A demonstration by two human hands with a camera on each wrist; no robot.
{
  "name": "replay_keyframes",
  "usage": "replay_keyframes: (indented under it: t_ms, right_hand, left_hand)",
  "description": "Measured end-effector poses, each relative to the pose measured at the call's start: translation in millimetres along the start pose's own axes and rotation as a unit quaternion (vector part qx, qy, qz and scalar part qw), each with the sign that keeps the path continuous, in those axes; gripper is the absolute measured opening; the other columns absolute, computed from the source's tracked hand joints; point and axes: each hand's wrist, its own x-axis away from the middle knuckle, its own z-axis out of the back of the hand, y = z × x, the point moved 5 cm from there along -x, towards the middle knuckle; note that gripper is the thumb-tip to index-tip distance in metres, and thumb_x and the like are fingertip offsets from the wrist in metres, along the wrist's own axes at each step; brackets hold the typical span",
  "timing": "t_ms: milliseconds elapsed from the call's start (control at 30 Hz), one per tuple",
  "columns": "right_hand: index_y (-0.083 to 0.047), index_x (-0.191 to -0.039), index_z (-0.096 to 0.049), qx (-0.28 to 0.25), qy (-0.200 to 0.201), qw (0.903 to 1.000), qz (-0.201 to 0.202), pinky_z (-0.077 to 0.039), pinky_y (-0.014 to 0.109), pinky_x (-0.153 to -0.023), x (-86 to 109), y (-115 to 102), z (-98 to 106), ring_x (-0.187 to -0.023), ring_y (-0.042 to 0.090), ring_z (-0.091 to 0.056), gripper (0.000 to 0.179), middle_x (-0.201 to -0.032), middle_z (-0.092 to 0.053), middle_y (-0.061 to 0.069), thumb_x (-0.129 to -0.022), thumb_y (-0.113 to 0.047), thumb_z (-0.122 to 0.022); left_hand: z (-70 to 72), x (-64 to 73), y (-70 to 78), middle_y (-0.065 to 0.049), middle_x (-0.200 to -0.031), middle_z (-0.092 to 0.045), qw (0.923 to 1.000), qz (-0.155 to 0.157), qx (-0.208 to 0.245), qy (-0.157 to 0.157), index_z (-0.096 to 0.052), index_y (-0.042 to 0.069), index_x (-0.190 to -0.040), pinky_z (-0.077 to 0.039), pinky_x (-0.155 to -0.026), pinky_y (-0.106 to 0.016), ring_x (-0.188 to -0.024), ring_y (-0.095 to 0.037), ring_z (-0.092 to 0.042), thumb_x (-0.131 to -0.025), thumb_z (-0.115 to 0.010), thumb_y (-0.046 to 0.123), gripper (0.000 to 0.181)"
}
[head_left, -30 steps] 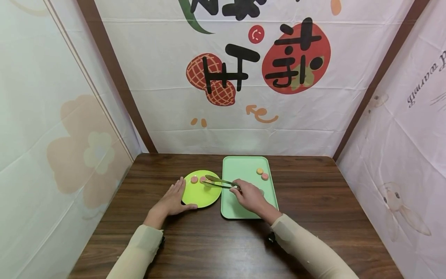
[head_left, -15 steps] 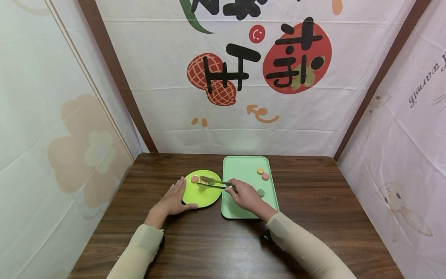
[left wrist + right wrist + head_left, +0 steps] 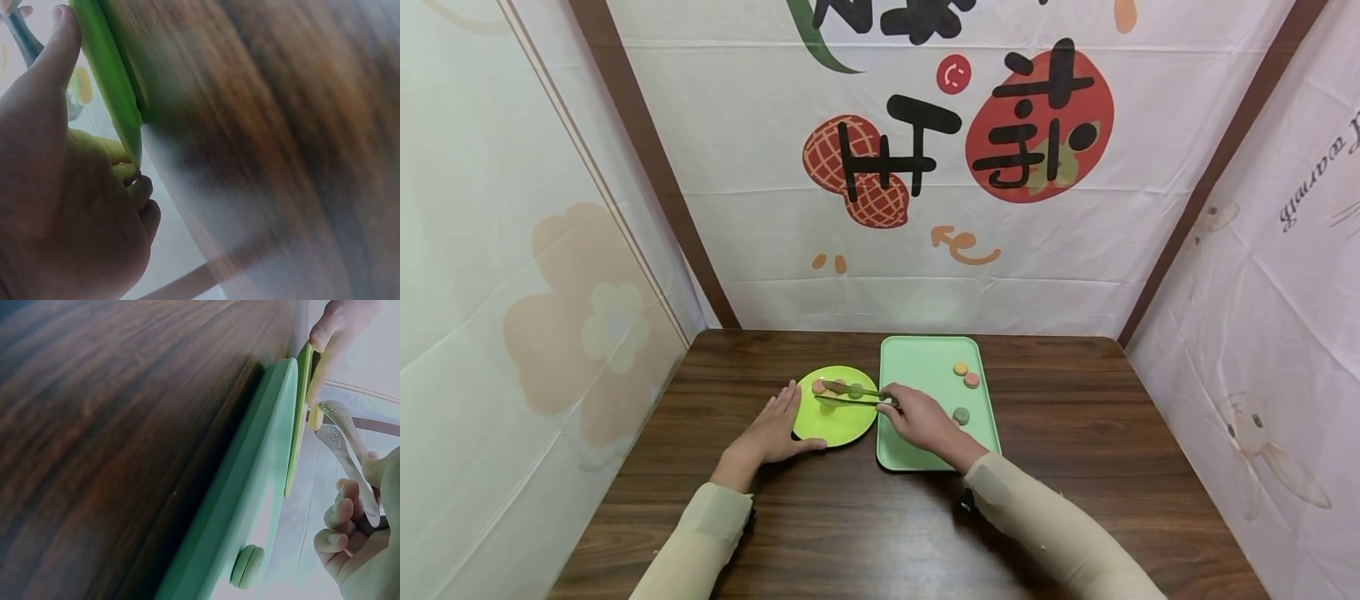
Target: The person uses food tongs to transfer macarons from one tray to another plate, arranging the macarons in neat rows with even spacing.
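Note:
My right hand (image 3: 919,418) holds metal tongs (image 3: 853,402), their perforated tips over the yellow-green plate (image 3: 842,429). A yellow macaron (image 3: 315,417) is at the tong tips in the right wrist view; whether they still pinch it is hard to tell. Two pink macarons (image 3: 817,386) and a green macaron (image 3: 855,390) lie along the plate's far side, one pink one partly hidden by the tongs. My left hand (image 3: 769,429) rests at the plate's left rim, fingers straight and thumb along the near edge. In the left wrist view the thumb (image 3: 59,47) lies against the rim.
A mint-green tray (image 3: 913,454) stands right of the plate, beneath my right hand. On it are a yellow macaron (image 3: 960,367), a pink macaron (image 3: 972,380) and a green macaron (image 3: 961,416). Brown wood table (image 3: 842,533) surrounds both; a printed fabric wall (image 3: 760,275) stands behind.
My right hand and the tongs have moved left across the plate, with the yellow macaron at their tips. The tray's green macaron has come out from behind the hand. My left hand stays put.

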Motion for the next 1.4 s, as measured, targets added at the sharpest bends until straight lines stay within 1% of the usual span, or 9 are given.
replay_keyframes:
  t_ms: [100,167,333,567,700,867,1033,1167,1400]
  right_hand:
    - [-0.004,-0.134,-0.067,0.005,-0.001,1.0000,0.005,-0.062,0.041,-0.084,-3.3,-0.4,-1.4,-0.099,0.020,-0.074,0.035,-0.113,-0.076,0.006,-0.113,-0.031,-0.059]
    - [-0.004,-0.131,-0.068,0.004,-0.002,0.9999,0.011,-0.062,0.039,-0.081,-5.6,-0.5,-2.1,-0.095,0.019,-0.074,0.033,-0.110,-0.075,0.005,-0.112,-0.030,-0.061]
    - [-0.007,-0.127,-0.069,0.014,-0.002,0.9997,0.022,-0.060,0.036,-0.077,-10.2,-1.5,-4.1,-0.090,0.015,-0.072,0.028,-0.105,-0.075,0.003,-0.112,-0.029,-0.062]
    - [-0.006,-0.132,-0.068,0.031,-0.012,0.9992,0.022,-0.062,0.038,-0.082,-15.0,-2.3,-8.9,-0.098,0.018,-0.073,0.033,-0.112,-0.075,0.005,-0.112,-0.031,-0.060]
    - [-0.008,-0.135,-0.067,0.043,-0.022,0.9987,0.016,-0.062,0.038,-0.085,-16.7,-2.0,-12.8,-0.101,0.018,-0.074,0.034,-0.116,-0.075,0.005,-0.113,-0.033,-0.059]
    - [-0.006,-0.138,-0.066,0.036,-0.035,0.9987,0.004,-0.062,0.038,-0.086,-17.9,-1.7,-16.5,-0.101,0.018,-0.073,0.038,-0.117,-0.074,0.006,-0.114,-0.034,-0.057]
    - [-0.006,-0.138,-0.066,0.035,-0.035,0.9988,0.004,-0.062,0.037,-0.086,-20.1,-1.2,-19.2,-0.101,0.017,-0.073,0.039,-0.117,-0.074,0.005,-0.114,-0.036,-0.056]
    - [-0.007,-0.137,-0.066,0.034,-0.037,0.9987,0.004,-0.062,0.035,-0.083,-21.7,-2.4,-20.2,-0.098,0.015,-0.073,0.039,-0.115,-0.074,0.004,-0.114,-0.036,-0.056]
    - [-0.009,-0.134,-0.067,0.026,-0.039,0.9989,0.004,-0.058,0.030,-0.074,-23.6,-6.0,-20.2,-0.085,0.009,-0.068,0.034,-0.108,-0.074,0.002,-0.113,-0.034,-0.058]
  left_hand:
    - [0.7,0.1,0.7,-0.031,-0.176,0.000,1.0000,-0.001,-0.001,0.001,-0.007,-0.012,-0.167,-0.010,-0.134,-0.058,-0.164,-0.046,-0.006,-0.092,-0.071,0.073,0.130]
    - [0.8,-0.1,0.9,-0.031,-0.176,-0.001,1.0000,0.000,-0.004,0.001,-0.008,-0.012,-0.167,-0.011,-0.134,-0.058,-0.164,-0.045,-0.007,-0.092,-0.071,0.073,0.129]
    - [0.8,-0.6,0.2,-0.031,-0.176,-0.002,1.0000,0.002,-0.007,0.000,-0.008,-0.012,-0.167,-0.011,-0.134,-0.058,-0.164,-0.045,-0.007,-0.093,-0.070,0.072,0.129]
    - [0.0,-1.4,-1.1,-0.031,-0.176,-0.002,1.0000,0.004,-0.007,0.003,-0.008,-0.012,-0.167,-0.012,-0.134,-0.058,-0.164,-0.045,-0.008,-0.092,-0.071,0.073,0.130]
    - [-0.7,-1.1,-1.3,-0.030,-0.176,-0.002,1.0000,0.006,-0.004,0.001,-0.007,-0.012,-0.167,-0.012,-0.134,-0.058,-0.164,-0.045,-0.008,-0.092,-0.071,0.074,0.130]
    - [-1.9,-1.9,-2.8,-0.029,-0.177,-0.001,1.0000,0.007,-0.006,0.001,-0.007,-0.011,-0.167,-0.011,-0.134,-0.057,-0.165,-0.044,-0.007,-0.092,-0.070,0.074,0.130]
    - [-1.7,-2.3,-3.2,-0.029,-0.177,-0.001,1.0000,0.007,-0.005,0.001,-0.007,-0.010,-0.168,-0.011,-0.134,-0.057,-0.165,-0.044,-0.007,-0.091,-0.070,0.075,0.130]
    - [-1.7,-2.0,-3.3,-0.029,-0.177,-0.001,1.0000,0.008,-0.004,0.002,-0.007,-0.010,-0.168,-0.011,-0.134,-0.057,-0.165,-0.044,-0.007,-0.092,-0.070,0.075,0.130]
    - [-1.8,-1.2,-4.1,-0.029,-0.177,-0.001,1.0000,0.008,-0.003,0.003,-0.007,-0.010,-0.168,-0.010,-0.134,-0.056,-0.165,-0.044,-0.006,-0.092,-0.070,0.075,0.130]
